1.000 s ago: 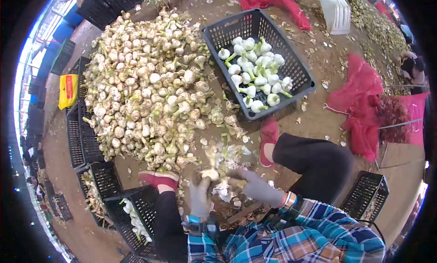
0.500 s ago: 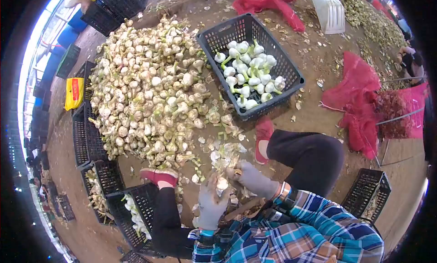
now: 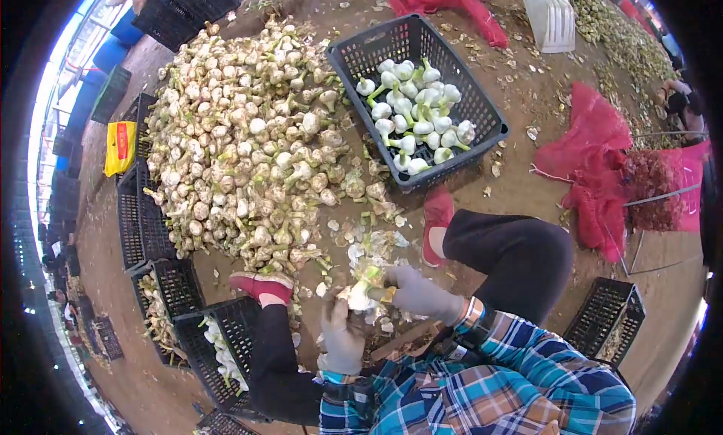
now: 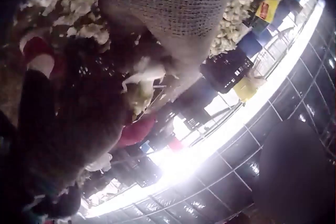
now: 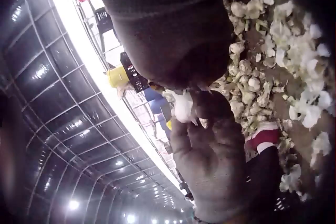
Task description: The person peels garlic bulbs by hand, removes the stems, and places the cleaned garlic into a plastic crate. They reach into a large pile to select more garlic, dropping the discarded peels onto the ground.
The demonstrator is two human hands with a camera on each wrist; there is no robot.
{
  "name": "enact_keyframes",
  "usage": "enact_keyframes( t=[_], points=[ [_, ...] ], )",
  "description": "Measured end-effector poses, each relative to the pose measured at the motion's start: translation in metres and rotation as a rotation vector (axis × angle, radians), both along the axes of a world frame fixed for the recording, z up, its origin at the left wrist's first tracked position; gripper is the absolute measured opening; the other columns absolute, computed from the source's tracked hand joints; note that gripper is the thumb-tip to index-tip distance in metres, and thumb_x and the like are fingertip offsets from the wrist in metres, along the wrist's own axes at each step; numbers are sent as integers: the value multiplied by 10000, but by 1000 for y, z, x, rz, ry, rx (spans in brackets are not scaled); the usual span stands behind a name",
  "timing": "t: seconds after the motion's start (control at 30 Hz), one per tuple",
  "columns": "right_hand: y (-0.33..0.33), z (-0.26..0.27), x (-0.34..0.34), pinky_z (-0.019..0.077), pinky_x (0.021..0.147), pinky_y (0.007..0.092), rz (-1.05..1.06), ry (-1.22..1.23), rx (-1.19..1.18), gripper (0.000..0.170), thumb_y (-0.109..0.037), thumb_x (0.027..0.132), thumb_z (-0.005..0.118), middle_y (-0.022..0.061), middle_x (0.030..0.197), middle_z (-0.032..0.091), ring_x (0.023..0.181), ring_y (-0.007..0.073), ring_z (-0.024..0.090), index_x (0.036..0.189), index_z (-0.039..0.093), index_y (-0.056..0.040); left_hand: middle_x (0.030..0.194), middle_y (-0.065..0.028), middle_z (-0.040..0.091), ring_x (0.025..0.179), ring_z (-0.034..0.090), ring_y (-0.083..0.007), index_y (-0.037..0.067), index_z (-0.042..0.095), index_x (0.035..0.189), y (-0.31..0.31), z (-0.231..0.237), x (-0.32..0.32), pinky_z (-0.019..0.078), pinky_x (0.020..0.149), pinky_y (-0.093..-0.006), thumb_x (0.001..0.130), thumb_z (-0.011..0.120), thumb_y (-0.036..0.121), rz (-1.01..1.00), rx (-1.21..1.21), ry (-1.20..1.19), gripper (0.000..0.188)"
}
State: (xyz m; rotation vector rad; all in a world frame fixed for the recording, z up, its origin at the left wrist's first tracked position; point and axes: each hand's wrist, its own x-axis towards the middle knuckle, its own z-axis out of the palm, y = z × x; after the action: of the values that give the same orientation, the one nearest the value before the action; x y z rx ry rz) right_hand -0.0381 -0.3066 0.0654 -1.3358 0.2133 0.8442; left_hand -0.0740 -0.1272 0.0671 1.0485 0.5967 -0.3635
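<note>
A pale garlic bulb (image 3: 364,295) with a green-tinged stem and loose skin is between two grey-gloved hands, low in the head view. The left hand (image 3: 343,340) grips it from the left and below, fingers curled round its side. From the right, the right hand (image 3: 423,293) pinches at the bulb, with a small tan-brown patch at its fingertips. In the right wrist view the white bulb (image 5: 183,107) shows between the gloves. The left wrist view has the left glove (image 4: 170,11) large at the top, near a blurred pale piece of garlic (image 4: 143,79).
A heap of untrimmed garlic (image 3: 241,149) spreads ahead on the left. A black crate (image 3: 493,137) of clean white bulbs stands ahead, right of it. Skins (image 3: 369,247) litter the ground between the person's red shoes (image 3: 263,284). More crates (image 3: 215,352) stand left; red netting (image 3: 591,156) lies right.
The hands have come closer together around the bulb. The right hand has moved in from the right, the bulb is tilted stem-up, and the head view has shifted slightly.
</note>
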Motion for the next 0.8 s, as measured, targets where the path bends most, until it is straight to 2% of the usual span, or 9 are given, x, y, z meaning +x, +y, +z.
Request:
enact_keyframes(
  t=[0.07, 0.33, 0.4, 0.47, 0.53, 0.6, 0.67, 0.7, 0.8],
  points=[
    [11, -50, -15, 452, 673, 245, -80, -268, -40, 246, -206, 898, 671, -25, 844, 622, 773, 54, 538, 1058, 618, -26, 1191, -99, 564, 1037, 581, -166, -18, 362, 1366, -7, 1, -4, 505, 826, -293, 917, 510, 127, 31, 0, -72, 494],
    [5, -23, -13, 471, 703, 255, -64, -283, -55, 186, -125, 869, 678, 5, 877, 651, 802, 57, 556, 1009, 639, -9, 1102, -133, 567, 939, 572, -169, -63, 494, 1253, -4, -13, -4, 485, 824, -309, 958, 429, 117, -360, 889, -576, 351],
    [9, -35, -20, 470, 696, 253, -6, -340, -88, 179, -112, 859, 684, 1, 868, 652, 798, 56, 558, 994, 643, -2, 1031, -100, 587, 899, 593, -171, -52, 525, 1180, -4, -15, 1, 500, 791, -307, 971, 420, 115, -267, 572, -319, 287],
    [12, -38, -25, 471, 698, 257, -99, -204, 203, 177, -105, 836, 702, 2, 831, 655, 784, 60, 568, 975, 653, -8, 972, -69, 608, 849, 609, -161, -24, 545, 1112, 2, -14, 7, 510, 754, -298, 984, 425, 143, -396, 744, -435, 242],
    [4, -37, -22, 474, 727, 263, -54, -160, 198, 208, -125, 829, 718, 8, 851, 668, 797, 66, 567, 988, 660, -4, 1003, -126, 638, 902, 622, -231, -41, 533, 1166, 19, -65, 1, 507, 802, -342, 953, 436, 325, -89, -193, 212, 435],
    [1, -33, -19, 478, 757, 268, -15, -121, 190, 240, -146, 822, 734, 13, 872, 680, 810, 72, 567, 1001, 667, -1, 988, -118, 645, 894, 620, -234, -45, 562, 1163, 18, -66, 2, 499, 797, -331, 978, 352, 353, -185, -9, 105, 486],
    [3, -29, -17, 477, 755, 269, -145, -75, 81, 266, -165, 812, 750, 17, 879, 682, 806, 73, 565, 1002, 668, 1, 965, -101, 638, 863, 606, -199, -41, 602, 1111, 5, -27, 13, 482, 763, -327, 968, 404, 283, -277, 568, -88, 406],
    [5, -38, -18, 462, 692, 239, -163, -143, 120, 261, -173, 804, 764, -8, 852, 656, 770, 64, 571, 986, 659, -16, 958, -56, 610, 839, 580, -135, -10, 592, 1045, -3, -39, 16, 464, 754, -245, 927, 529, 79, -107, 682, -317, 161],
    [11, -52, -24, 461, 692, 240, -130, -87, 161, 242, -165, 810, 753, -17, 837, 647, 762, 59, 567, 975, 662, -12, 918, -65, 599, 863, 561, -124, -19, 613, 976, 4, -32, 11, 448, 747, -248, 853, 619, 30, -285, 982, -602, 133]
  ],
)
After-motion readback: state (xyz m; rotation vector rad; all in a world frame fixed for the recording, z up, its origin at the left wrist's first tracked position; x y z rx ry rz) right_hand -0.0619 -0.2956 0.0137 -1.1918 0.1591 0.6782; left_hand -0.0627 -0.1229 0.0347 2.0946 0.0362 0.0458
